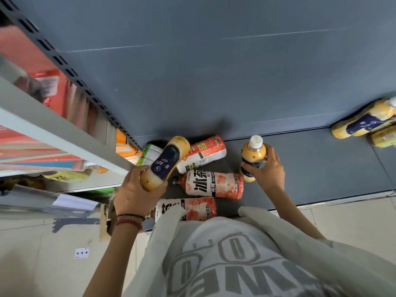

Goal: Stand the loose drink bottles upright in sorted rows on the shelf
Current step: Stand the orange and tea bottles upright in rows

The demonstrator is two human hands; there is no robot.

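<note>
My left hand (137,189) grips a yellow milk-tea bottle with a dark blue label (165,161), held tilted above the pile. In my right hand (267,168) is a second yellow bottle with a white cap (252,155), nearly upright on the grey shelf (321,168). Between my hands lie three red-and-white iced-tea bottles on their sides: one at the back (203,155), one in the middle (214,185), one at the shelf's front edge (188,209). A green-labelled bottle (149,154) lies behind my left-hand bottle, partly hidden.
Several yellow bottles (368,123) stand grouped at the shelf's far right. A grey slotted upright (70,71) and shelf frame (53,129) run down the left, with red and orange goods behind. Tiled floor (353,221) lies below the shelf edge.
</note>
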